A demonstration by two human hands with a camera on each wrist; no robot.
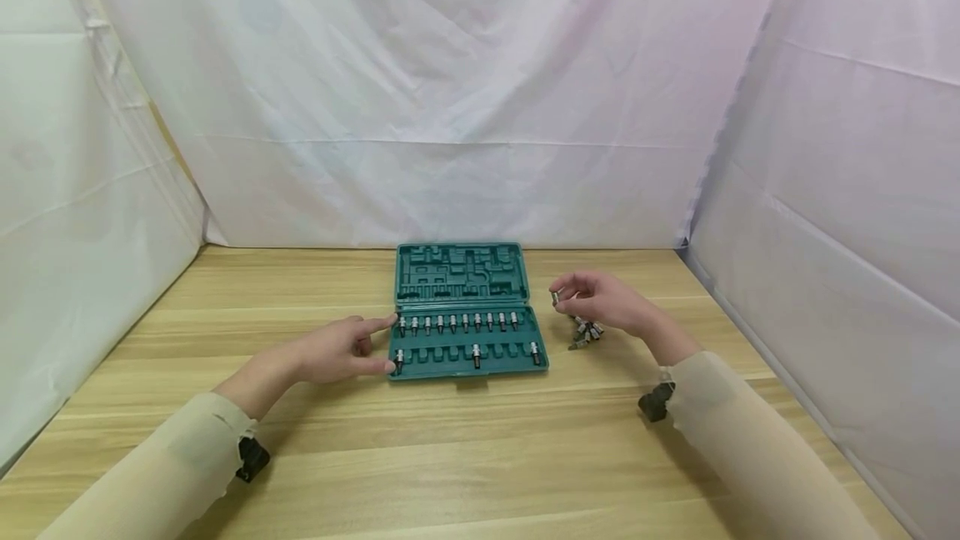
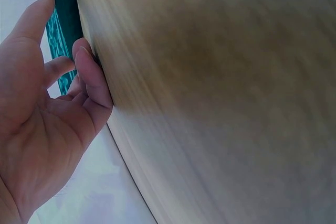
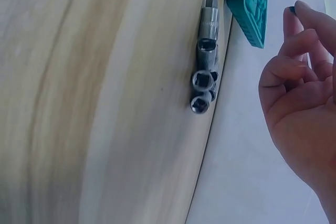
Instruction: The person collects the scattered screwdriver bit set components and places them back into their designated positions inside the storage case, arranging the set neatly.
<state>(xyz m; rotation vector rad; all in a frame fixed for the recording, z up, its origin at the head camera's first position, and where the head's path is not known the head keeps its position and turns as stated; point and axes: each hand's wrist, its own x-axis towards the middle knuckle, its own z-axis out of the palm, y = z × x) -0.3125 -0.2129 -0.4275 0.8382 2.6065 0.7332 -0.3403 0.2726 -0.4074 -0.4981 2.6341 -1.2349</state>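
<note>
The work in hand is filling the green case [image 1: 468, 340] with bit sockets, and this looks like the carry between pickup and seating. The case lies open on the counter [image 1: 480, 440], lid flat behind; the back row of slots is full, while the front row holds only three bits, one at each end and one in the middle. The right hand [image 1: 603, 300] hovers just right of the case above a loose pile of bits [image 1: 586, 332], its fingers curled and pinching one small bit [image 1: 555, 298] at the tips; the right wrist view shows a dark tip between the fingertips and the pile [image 3: 203, 85] lying close together on the wood. The left hand [image 1: 337, 350] rests at the case's left edge, fingers [image 2: 89, 77] mostly straight and spread, index along the back corner and thumb against the front corner, steadying it without gripping. The next move, as I judge it, calls for carrying the pinched bit over an empty front-row slot, turning it so it stands like its neighbours, and pressing it home while the left hand keeps the case from sliding. The slots are narrow and close together, so alignment matters more than force.
</note>
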